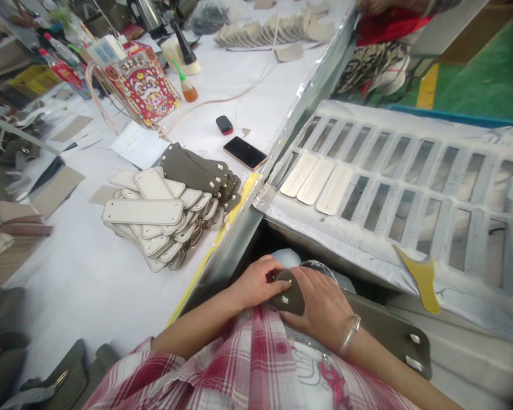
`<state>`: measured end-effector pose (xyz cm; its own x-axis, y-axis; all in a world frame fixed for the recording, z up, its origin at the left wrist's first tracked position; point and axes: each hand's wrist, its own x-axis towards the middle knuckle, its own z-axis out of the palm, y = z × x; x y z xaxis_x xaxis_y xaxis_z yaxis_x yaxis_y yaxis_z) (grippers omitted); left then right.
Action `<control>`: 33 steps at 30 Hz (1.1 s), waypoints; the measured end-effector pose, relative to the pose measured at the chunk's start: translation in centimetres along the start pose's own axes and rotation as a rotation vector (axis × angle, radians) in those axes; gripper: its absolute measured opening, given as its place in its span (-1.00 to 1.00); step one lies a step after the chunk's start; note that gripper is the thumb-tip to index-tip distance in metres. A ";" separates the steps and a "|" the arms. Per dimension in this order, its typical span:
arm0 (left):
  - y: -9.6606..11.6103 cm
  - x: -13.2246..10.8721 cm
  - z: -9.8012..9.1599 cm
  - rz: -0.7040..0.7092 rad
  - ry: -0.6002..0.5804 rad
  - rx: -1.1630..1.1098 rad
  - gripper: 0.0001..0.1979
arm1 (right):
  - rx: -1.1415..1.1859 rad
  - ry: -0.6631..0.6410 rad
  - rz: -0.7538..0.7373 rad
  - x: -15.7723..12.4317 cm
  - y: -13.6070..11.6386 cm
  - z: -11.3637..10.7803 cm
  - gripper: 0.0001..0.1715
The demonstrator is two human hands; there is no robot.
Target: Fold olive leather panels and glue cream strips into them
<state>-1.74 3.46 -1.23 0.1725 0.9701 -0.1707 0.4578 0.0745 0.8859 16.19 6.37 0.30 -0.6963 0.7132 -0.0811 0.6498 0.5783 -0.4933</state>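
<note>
Olive strap (391, 327) in both hands (259, 283) (325, 307)

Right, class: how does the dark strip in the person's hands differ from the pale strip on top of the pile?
The dark strip is olive-grey; the pale strip is cream.
The left hand and right hand hold the dark strip; the pale strip lies on the pile.
The right arm partly hides the dark strip; the pale strip shows whole.
Both are long, with rounded corners.

There is room over the tabletop (60, 256) left of the pale pile (143, 212), which obstructs reaching straight toward the red box (147, 85).
</note>
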 end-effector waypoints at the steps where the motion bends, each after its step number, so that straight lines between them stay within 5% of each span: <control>1: -0.1 0.0 0.0 -0.002 -0.004 -0.005 -0.75 | -0.004 -0.001 -0.006 0.0 0.1 0.1 -0.40; 8: -0.6 -0.4 0.5 -0.027 -0.012 -0.055 -0.72 | -0.053 0.019 -0.077 -0.6 0.5 0.6 -0.19; 12: -0.1 -0.5 0.5 -0.037 -0.011 -0.025 -0.76 | -0.108 -0.005 -0.129 -3.1 2.9 -0.4 -0.03; 18: 0.9 0.0 0.4 -0.060 -0.055 0.048 -0.80 | -0.159 0.010 -0.024 -8.1 7.1 -2.4 -0.08; 23: 1.8 0.5 -0.5 -0.089 -0.160 0.238 -0.78 | -0.099 0.021 0.030 -8.1 6.9 -2.4 -0.16; 28: 4.8 1.0 0.1 0.102 -0.153 0.506 -0.53 | -0.079 0.055 0.021 -8.1 6.9 -2.2 -0.21; 33: 5.8 2.0 4.1 0.364 -0.380 0.522 -0.21 | -0.079 0.044 0.034 -8.3 7.1 -2.2 -0.22</control>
<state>4.81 4.88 1.85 0.6395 0.7583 -0.1270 0.6528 -0.4483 0.6107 27.27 5.45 -0.58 -0.6600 0.7490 -0.0576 0.6965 0.5814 -0.4205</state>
